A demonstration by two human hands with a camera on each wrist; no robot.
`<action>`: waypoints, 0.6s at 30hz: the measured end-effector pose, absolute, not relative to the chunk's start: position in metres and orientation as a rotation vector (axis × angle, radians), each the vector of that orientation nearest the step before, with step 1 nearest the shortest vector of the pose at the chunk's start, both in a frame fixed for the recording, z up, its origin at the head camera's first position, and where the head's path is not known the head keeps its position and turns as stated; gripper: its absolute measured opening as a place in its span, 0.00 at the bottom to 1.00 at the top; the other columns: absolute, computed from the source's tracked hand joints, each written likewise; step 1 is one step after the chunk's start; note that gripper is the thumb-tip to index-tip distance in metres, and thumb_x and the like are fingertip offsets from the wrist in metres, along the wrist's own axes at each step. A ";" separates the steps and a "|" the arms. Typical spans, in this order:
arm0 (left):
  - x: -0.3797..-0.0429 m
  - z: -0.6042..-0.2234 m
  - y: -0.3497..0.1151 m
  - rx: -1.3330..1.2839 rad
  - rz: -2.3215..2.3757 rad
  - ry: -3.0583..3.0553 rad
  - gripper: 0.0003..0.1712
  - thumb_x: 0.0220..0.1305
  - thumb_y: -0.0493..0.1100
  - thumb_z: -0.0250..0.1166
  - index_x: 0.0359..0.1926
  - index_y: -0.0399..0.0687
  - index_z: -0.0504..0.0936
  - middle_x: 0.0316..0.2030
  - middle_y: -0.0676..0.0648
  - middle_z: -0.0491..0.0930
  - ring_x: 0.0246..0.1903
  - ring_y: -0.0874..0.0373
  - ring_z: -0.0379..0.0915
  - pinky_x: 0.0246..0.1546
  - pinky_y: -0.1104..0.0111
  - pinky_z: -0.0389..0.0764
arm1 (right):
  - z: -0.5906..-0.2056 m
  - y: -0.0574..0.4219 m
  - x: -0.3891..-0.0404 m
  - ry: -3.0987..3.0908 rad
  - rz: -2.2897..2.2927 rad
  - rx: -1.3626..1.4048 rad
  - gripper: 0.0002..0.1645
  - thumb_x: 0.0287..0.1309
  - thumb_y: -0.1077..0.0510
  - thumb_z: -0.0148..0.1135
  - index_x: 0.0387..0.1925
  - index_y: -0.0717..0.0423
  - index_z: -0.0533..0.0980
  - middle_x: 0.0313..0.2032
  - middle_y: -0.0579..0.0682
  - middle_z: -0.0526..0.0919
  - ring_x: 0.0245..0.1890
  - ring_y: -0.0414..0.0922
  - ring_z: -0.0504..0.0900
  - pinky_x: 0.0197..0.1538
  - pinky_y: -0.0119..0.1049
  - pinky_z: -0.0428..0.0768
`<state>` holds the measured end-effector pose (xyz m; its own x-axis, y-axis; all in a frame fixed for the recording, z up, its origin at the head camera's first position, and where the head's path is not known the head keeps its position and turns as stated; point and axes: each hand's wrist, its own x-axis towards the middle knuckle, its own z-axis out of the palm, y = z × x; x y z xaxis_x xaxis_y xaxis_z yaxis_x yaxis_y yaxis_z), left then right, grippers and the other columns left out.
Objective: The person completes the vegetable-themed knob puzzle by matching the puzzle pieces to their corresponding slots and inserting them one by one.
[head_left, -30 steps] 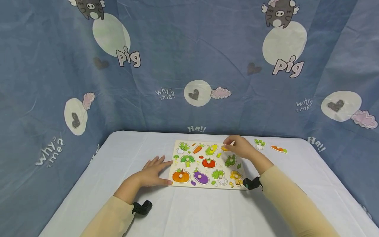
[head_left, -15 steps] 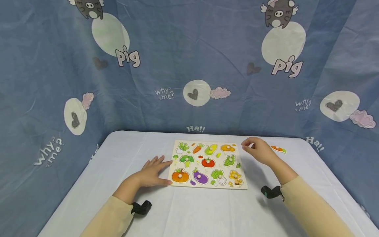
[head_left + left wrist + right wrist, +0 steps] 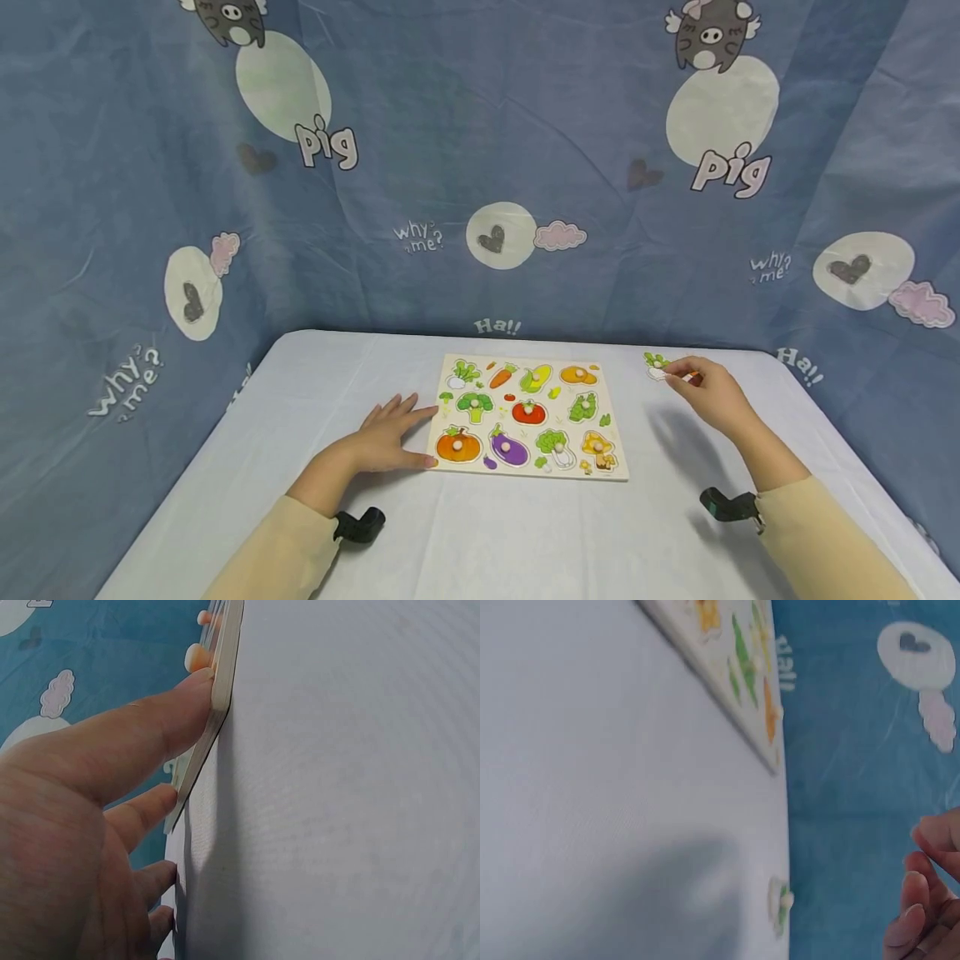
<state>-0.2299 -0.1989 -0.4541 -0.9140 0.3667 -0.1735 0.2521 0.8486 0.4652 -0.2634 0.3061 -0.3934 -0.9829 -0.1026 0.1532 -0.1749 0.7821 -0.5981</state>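
A knobbed wooden vegetable puzzle board (image 3: pixel 491 427) lies on the table with its pieces seated, among them a pumpkin, an eggplant and a tomato. My left hand (image 3: pixel 386 437) is spread at the board's left side, the thumb on its near left corner and a forefinger against the edge, as the left wrist view also shows. Right of the board, my right hand (image 3: pixel 708 392) hovers, fingers loosely curled and holding nothing. Its fingertips overlap the edge of a turnip puzzle piece (image 3: pixel 654 365), which lies flat, knob up. Behind that hand an orange carrot piece (image 3: pixel 696 379) is mostly hidden.
A white cloth covers the table (image 3: pixel 510 542). Behind it hangs a blue printed curtain (image 3: pixel 420 283), which also comes down along both sides. Black wrist cameras (image 3: pixel 360 527) sit at the sleeve cuffs.
My right hand has left the yellow-orange piece at the board's far right corner and moved right, to beside the turnip piece. The left hand has stayed at the board.
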 end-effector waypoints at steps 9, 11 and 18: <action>-0.231 -0.455 -0.199 0.477 0.641 2.774 0.52 0.53 0.67 0.71 0.75 0.55 0.64 0.77 0.36 0.48 0.76 0.35 0.35 0.73 0.40 0.37 | -0.412 0.339 -0.276 -2.735 0.957 0.025 0.18 0.71 0.56 0.57 0.51 0.66 0.79 0.44 0.63 0.81 0.40 0.54 0.79 0.33 0.37 0.76; -0.231 -0.454 -0.199 0.471 0.641 2.773 0.52 0.53 0.67 0.71 0.75 0.56 0.64 0.77 0.36 0.48 0.77 0.35 0.35 0.73 0.40 0.37 | -0.416 0.344 -0.281 -2.720 0.962 -0.024 0.18 0.71 0.56 0.56 0.51 0.67 0.78 0.45 0.65 0.81 0.42 0.56 0.79 0.34 0.37 0.75; -0.229 -0.453 -0.198 0.460 0.639 2.772 0.51 0.53 0.66 0.71 0.75 0.56 0.64 0.78 0.37 0.48 0.77 0.36 0.34 0.74 0.41 0.36 | -0.429 0.357 -0.298 -2.678 0.968 -0.140 0.18 0.69 0.58 0.56 0.51 0.69 0.78 0.42 0.63 0.80 0.39 0.54 0.77 0.37 0.41 0.72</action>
